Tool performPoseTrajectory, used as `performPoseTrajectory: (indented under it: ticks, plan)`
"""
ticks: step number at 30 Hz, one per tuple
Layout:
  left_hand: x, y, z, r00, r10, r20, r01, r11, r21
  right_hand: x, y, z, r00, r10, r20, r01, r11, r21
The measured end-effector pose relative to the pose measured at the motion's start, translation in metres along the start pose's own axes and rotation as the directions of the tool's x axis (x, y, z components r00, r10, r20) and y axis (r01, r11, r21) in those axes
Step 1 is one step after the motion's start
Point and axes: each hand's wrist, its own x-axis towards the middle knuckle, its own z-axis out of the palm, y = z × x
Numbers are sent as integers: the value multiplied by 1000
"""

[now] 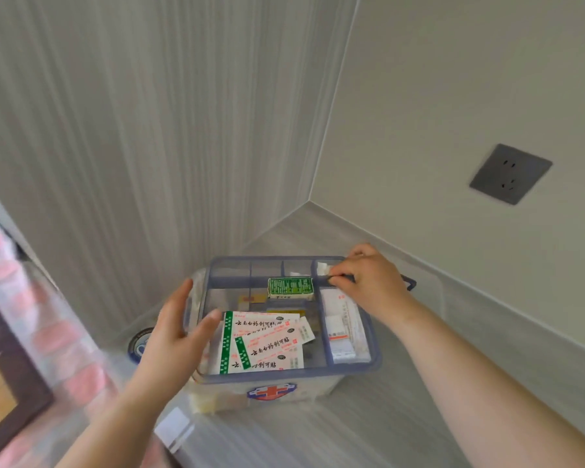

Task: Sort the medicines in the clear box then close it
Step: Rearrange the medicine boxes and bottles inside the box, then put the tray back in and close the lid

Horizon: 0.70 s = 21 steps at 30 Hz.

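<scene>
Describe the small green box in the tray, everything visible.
The small green box is a flat rectangular carton, apparently cardboard, its green top printed with pale text and its near side white. It looks closed and lies flat across the blue dividers near the back of the tray. Neither hand touches it.

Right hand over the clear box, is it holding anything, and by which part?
The right hand pinches a small white packet by its near right edge, over the far right compartment of the clear plastic box's blue tray. The left hand holds nothing.
</scene>
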Motion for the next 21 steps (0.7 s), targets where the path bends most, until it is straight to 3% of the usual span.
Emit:
performPoseTrajectory:
  ticks: [5, 9, 13, 18, 21]
  plan:
    - [9, -9, -5, 999, 2, 38, 1, 998, -69, 8, -5, 20, 999, 8, 31, -9, 1000, 26]
    - [12, -12, -3, 993, 97, 67, -97, 995, -5, 15, -7, 27, 998, 15, 54, -18, 999, 41]
    - [11, -24, -2, 996, 69, 55, -69, 998, 1, 13, -6, 36, 997, 20, 80, -22, 999, 36]
    - [12, -27, -6, 989, 124, 76, -136, 976, 170, 10, -4, 44, 1000, 0, 17, -1, 998, 58]
    - [9, -15, -8, 978, 184, 95, -207, 907, 367, 10, -1, 47, 999, -32, 5, 32, 998, 53]
